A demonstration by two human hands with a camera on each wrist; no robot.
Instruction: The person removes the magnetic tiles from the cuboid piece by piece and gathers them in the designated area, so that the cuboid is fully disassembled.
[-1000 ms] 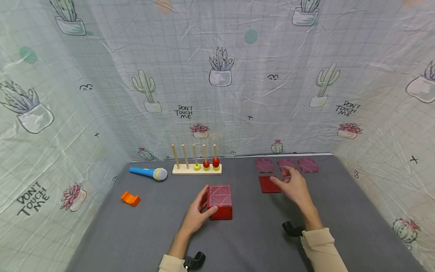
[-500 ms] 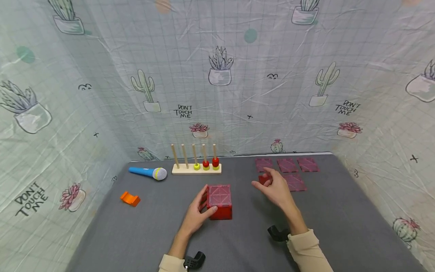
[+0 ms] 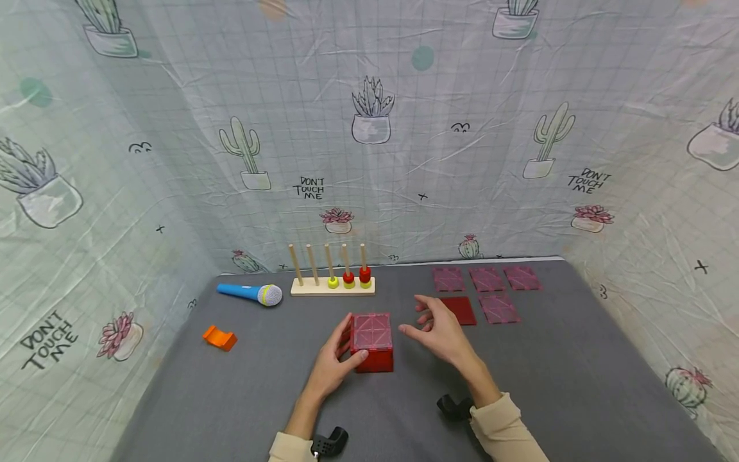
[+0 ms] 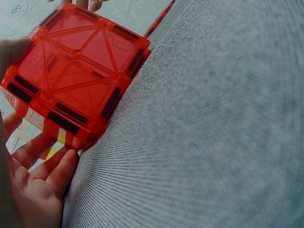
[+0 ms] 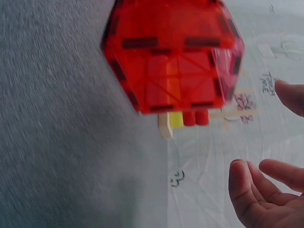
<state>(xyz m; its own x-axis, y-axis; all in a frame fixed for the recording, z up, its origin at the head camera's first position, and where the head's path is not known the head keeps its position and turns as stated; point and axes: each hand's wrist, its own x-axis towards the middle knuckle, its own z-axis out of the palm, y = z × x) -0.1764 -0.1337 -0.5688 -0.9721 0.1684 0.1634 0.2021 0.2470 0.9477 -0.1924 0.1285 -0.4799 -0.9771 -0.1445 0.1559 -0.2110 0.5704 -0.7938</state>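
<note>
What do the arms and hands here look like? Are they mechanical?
No, they are human: a left hand and a right hand, with no gloves to be seen. The left sleeve and right sleeve are plain beige cloth. Beside each wrist is a curved black device.

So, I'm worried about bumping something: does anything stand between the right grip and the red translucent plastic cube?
Nothing visible does: in the head view, only grey fabric tabletop shows between the right grip and the red translucent plastic cube. The left grip holds the cube from the opposite side.
</note>
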